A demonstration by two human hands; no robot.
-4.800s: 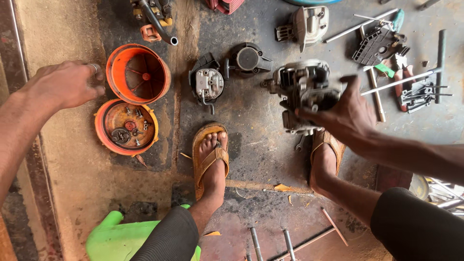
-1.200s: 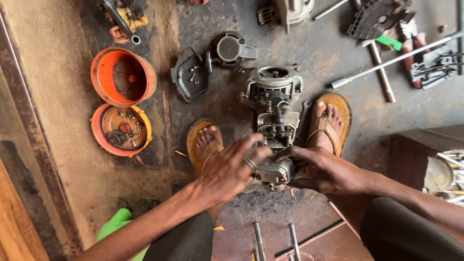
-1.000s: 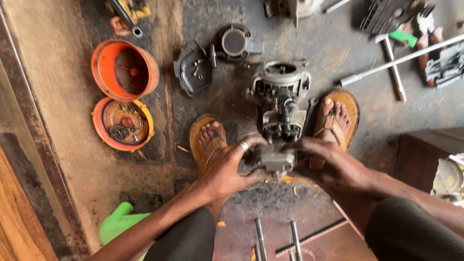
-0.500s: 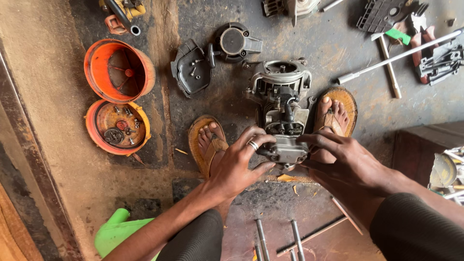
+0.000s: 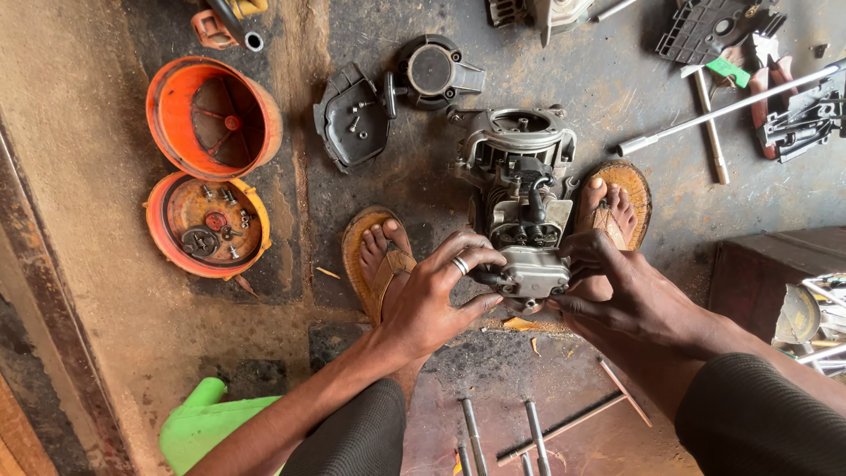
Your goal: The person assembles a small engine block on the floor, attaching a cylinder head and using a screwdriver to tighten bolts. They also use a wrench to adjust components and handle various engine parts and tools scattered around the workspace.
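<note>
Grey metal carburettor-like block (image 5: 531,271) sits at the near end of the small engine (image 5: 520,185), which stands on the stained concrete floor (image 5: 617,97) between the person's two sandalled feet.

Head view only:
- Left hand (image 5: 436,295) grasps the block's left side; fingers curled over its top edge, thumb under. Ring on one finger.
- Right hand (image 5: 621,286) grasps the block's right side; fingers pinched on its edge. Both grips closed on the block, neither released.
- Left foot (image 5: 381,256) in a tan sandal, just beside the left hand. Right foot (image 5: 611,203) right next to the engine's right flank.
- Two orange round housings well off to the left: upper one (image 5: 211,115) open and hollow with ribs, lower one (image 5: 207,225) holding loose screws and small parts.
- Black cover plate (image 5: 352,119) and black round cap (image 5: 432,70) lie just above-left of the engine, apart from it.
- Long metal T-wrench (image 5: 714,110) and more tools top right, well clear of the hands.
- Green plastic item (image 5: 203,423) bottom left by the knee.
- Metal rods (image 5: 471,432) on the floor, near the bottom edge.
</note>
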